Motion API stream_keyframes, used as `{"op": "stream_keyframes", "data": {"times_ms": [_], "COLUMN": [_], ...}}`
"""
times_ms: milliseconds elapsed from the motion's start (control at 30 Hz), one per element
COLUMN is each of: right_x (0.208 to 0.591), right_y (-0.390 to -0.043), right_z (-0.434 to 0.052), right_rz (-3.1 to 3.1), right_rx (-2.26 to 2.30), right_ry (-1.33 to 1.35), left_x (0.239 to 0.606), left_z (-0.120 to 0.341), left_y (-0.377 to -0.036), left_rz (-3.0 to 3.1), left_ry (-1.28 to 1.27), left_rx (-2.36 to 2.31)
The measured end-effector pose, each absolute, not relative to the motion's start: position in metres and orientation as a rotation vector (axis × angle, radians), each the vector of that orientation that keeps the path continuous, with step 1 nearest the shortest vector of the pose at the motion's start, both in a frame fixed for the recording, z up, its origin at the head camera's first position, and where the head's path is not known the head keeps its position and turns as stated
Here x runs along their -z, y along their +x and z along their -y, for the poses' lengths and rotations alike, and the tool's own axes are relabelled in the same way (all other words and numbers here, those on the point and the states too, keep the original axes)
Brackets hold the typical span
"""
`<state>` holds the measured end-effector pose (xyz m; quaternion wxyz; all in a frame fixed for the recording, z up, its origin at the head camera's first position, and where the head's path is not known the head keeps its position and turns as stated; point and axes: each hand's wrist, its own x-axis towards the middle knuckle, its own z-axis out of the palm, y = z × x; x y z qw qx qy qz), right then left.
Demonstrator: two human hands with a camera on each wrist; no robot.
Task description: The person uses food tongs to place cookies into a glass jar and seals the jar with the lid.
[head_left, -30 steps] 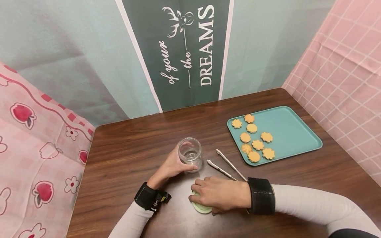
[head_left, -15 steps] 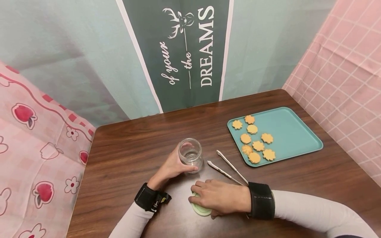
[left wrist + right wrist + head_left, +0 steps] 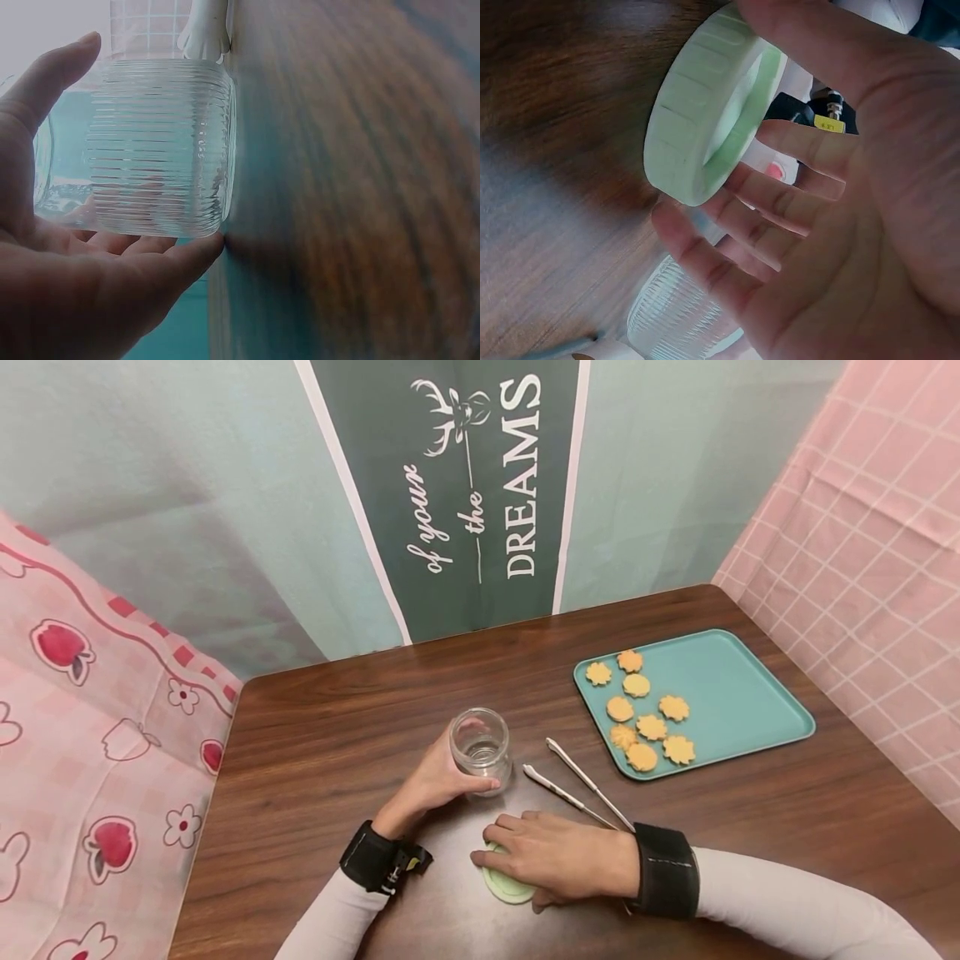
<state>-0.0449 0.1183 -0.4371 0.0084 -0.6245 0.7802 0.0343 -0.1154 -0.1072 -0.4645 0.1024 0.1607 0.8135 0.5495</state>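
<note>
My left hand [image 3: 433, 778] grips a glass jar [image 3: 480, 745] standing upright on the table, thumb on its near side. In the left wrist view, the ribbed jar [image 3: 161, 150] has see-through walls, and nothing shows inside. My right hand [image 3: 558, 856] reaches over a light green jar lid [image 3: 508, 890] in front of the jar, holding it by its edge. The right wrist view shows the lid [image 3: 686, 112] hollow side up on the wood, with the thumb at one side of the rim and fingertips at the other.
Metal tongs [image 3: 558, 789] lie right of the jar, their rear end hidden behind my right wrist. Farther right a teal tray [image 3: 750, 710] holds several cookies [image 3: 678, 749] along its left side. Curtains [image 3: 240, 552] hang close behind and beside the wooden table [image 3: 337, 710].
Almost nothing differs. My right hand's fingers shift slightly over the lid, and the right wrist edges a little toward the right and the front. The left hand and jar stay put.
</note>
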Motion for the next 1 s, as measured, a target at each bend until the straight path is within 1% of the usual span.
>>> {"op": "stream_keyframes", "data": {"times_ms": [367,700,833,1000], "right_x": [0.438,0.43,0.427,0.425], "right_y": [-0.039,-0.044,-0.047,-0.051], "right_z": [-0.125,-0.137,-0.143,-0.153], "right_rz": [-2.515,-2.628,-2.685,-2.745], "right_rx": [-0.007,0.079,0.129,0.257], "right_ry": [-1.924,-1.815,-1.717,-1.523], "left_x": [0.465,0.468,0.466,0.465], "left_z": [0.105,0.106,0.107,0.108], "left_y": [-0.116,-0.116,-0.116,-0.116], "left_rz": [-2.384,-2.381,-2.382,-2.382], "left_ry": [0.487,0.493,0.497,0.507], "left_rx": [-1.64,-1.652,-1.65,-1.645]}}
